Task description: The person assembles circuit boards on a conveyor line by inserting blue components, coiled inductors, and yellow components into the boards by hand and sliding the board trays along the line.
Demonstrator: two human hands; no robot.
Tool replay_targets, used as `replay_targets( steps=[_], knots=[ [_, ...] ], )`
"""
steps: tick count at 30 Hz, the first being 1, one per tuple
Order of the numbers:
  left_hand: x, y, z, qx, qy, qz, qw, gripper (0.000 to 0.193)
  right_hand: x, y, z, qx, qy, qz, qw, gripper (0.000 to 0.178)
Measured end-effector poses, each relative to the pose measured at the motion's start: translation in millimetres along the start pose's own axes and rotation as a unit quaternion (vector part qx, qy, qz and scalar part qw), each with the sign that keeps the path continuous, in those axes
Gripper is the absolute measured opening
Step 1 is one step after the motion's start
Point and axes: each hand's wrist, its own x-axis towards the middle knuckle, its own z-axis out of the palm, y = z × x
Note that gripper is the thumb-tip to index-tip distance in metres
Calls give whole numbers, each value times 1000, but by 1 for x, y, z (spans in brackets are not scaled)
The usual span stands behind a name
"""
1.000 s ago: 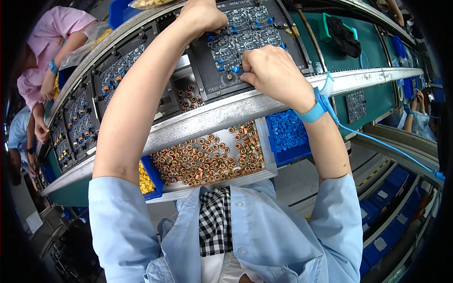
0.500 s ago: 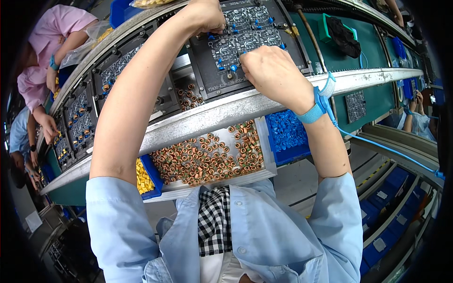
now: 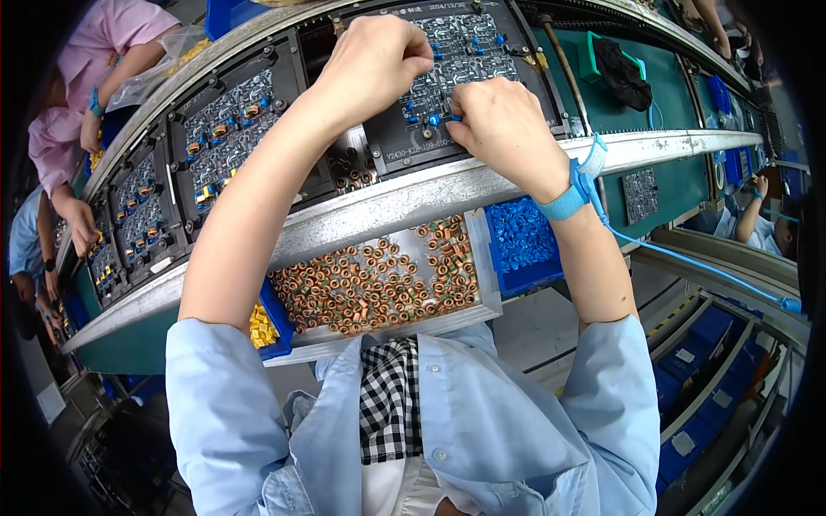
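Note:
A panel of circuit boards (image 3: 469, 62) with small blue parts lies in a black tray (image 3: 535, 101) on the line in front of me. My left hand (image 3: 374, 64) hovers at the panel's left side, thumb and fingers brought together; anything between them is hidden. Over the near right part, my right hand (image 3: 506, 129) has its thumb and forefinger curled together beside a blue component (image 3: 434, 121). Whether that pinch holds a part cannot be made out. A blue wrist strap (image 3: 568, 203) with a coiled cord circles my right wrist.
Closer to me, beyond the metal rail (image 3: 413, 196), sit copper coils (image 3: 370, 284) in a metal tray, blue parts (image 3: 520, 236) in a blue bin and yellow parts (image 3: 261, 328). More board trays (image 3: 228, 129) stand leftward, near a co-worker's hand (image 3: 80, 225). A green basket (image 3: 588, 60) holds black cloth.
My left hand has come back from the panel's far edge toward me, lifting off the boards. My right hand stays near the same spot, its thumb and forefinger now more visible.

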Motion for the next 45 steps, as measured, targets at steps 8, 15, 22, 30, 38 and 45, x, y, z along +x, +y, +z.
replay_targets(
  steps=[8, 15, 22, 30, 38, 45],
  knots=[
    [-30, 14, 14, 13, -25, 15, 999, 10, 3, -10, 0, -68, 23, 31, 997, 9],
    [-34, 27, 32, 109, 11, -30, 994, 12, 5, -16, -2, -92, -4, 101, 991, 12],
    [-32, 35, 29, 112, -66, -66, 989, 10, 0, -12, -1, -107, -24, 98, 989, 13],
    [-36, 30, 32, 66, -58, -41, 995, 8, 1, -6, -3, -31, -25, 86, 996, 13],
    [-47, 14, 9, -56, 102, 3, 993, 8, 1, -12, -1, -62, -28, 105, 992, 12],
    [-47, -9, -4, -196, 80, -137, 968, 11, -4, -8, -6, -114, -19, 42, 992, 10]
  ],
)
